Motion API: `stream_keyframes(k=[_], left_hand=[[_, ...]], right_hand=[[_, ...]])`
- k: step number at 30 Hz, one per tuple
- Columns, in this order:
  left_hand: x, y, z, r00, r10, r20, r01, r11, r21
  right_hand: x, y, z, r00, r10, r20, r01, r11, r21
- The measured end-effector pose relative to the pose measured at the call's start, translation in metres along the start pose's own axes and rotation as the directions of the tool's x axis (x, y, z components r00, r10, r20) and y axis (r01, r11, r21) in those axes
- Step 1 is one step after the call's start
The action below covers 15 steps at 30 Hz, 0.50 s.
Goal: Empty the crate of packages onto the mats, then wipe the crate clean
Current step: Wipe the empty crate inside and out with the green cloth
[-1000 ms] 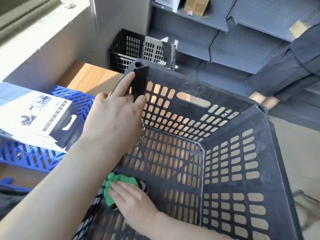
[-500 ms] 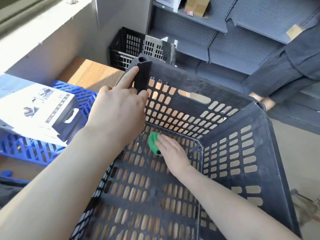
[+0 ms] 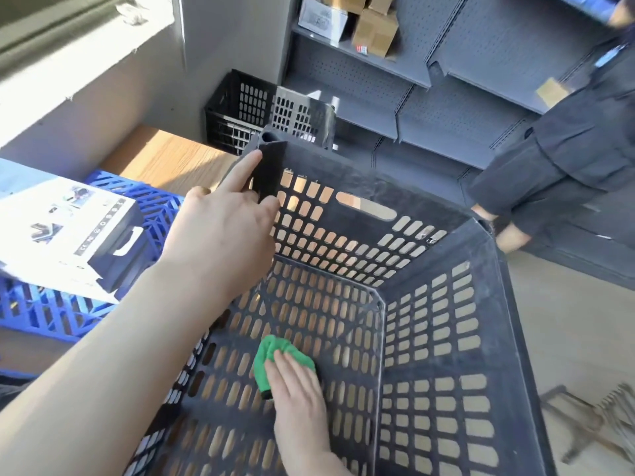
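Two crates show: one dark grey crate close in front, just right of the blue lattice mat, and one black crate farther off by the wall; one white package lies on the mat; one green cloth sits inside the grey crate. That crate has slotted walls, a handle cutout in its far side and a dusty, scuffed rim. The left hand clasps its far-left corner post, forefinger stretched up the post, the others curled round it; the right hand lies flat, fingers straight, pressing the cloth against a slotted inner panel; a person in dark clothes stands by grey shelves.
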<state>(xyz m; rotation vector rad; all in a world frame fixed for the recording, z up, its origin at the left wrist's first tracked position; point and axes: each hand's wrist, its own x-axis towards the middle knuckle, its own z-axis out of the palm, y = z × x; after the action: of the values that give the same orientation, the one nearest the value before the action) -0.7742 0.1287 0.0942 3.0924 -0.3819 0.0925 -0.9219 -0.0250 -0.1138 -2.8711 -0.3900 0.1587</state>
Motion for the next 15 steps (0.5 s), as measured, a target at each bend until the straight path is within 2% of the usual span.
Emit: stream_keyframes(k=[4,7,9,12,15], left_hand=[[0.000,-0.001,0.000,1.000,0.008,-0.005,-0.008,1.000,-0.012],[-0.001,-0.001,0.000,1.000,0.010,-0.013,-0.010,1.000,-0.022],[-0.001,-0.002,0.001,1.000,0.008,-0.020,-0.009,1.000,-0.027],[-0.001,-0.001,0.001,1.000,-0.002,-0.017,0.001,1.000,-0.029],[-0.001,0.000,0.000,1.000,-0.008,-0.005,0.008,1.000,-0.006]], right_hand=[[0.010,0.015,-0.007,0.971,-0.228,0.068,0.233,0.970,-0.074],[0.032,0.054,-0.018,0.908,-0.392,0.148,0.414,0.894,-0.170],[0.053,0.078,-0.034,0.939,-0.307,0.157,0.339,0.907,-0.251],[0.079,0.113,-0.067,0.996,-0.015,0.092,0.051,0.914,-0.402],[0.088,0.136,-0.078,0.970,0.234,0.070,-0.164,0.837,-0.522]])
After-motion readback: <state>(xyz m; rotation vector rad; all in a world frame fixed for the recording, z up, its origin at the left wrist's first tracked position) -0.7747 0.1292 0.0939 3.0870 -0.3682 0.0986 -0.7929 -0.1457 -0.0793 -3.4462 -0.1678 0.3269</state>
